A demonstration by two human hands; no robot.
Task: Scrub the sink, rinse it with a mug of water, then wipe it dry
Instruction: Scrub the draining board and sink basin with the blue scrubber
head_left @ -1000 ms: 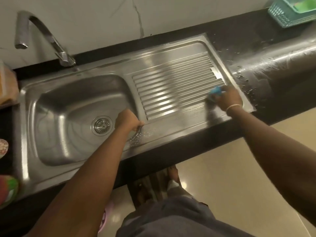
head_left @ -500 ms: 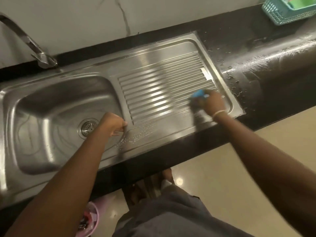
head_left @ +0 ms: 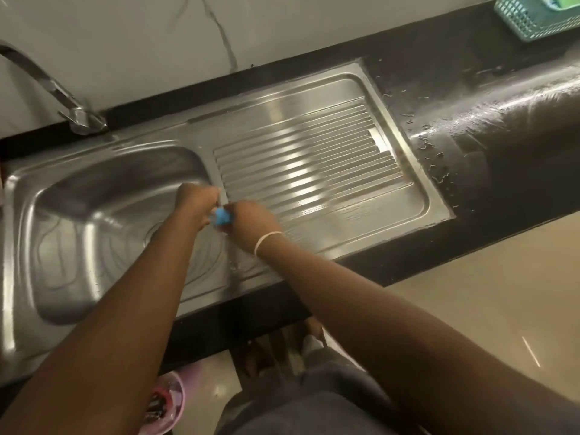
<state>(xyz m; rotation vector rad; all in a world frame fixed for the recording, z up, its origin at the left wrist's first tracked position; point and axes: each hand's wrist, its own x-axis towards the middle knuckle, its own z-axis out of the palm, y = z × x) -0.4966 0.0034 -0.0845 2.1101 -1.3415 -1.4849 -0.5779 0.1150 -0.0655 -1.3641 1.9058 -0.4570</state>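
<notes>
A stainless steel sink with a deep bowl on the left and a ribbed drainboard on the right is set in a black counter. My right hand is closed on a small blue scrubber at the strip between bowl and drainboard. My left hand is a fist right beside it, touching the sink's inner rim near the scrubber. Whether the left hand also grips the scrubber is unclear. My left forearm hides most of the drain.
A steel tap rises at the back left. The wet black counter stretches right, with a teal basket at its far corner. A pink container stands on the floor below, near my feet.
My right hand has slid the blue scrubber left across the drainboard, from its right end to the bowl's edge, meeting the left hand. The view shifted slightly right.
</notes>
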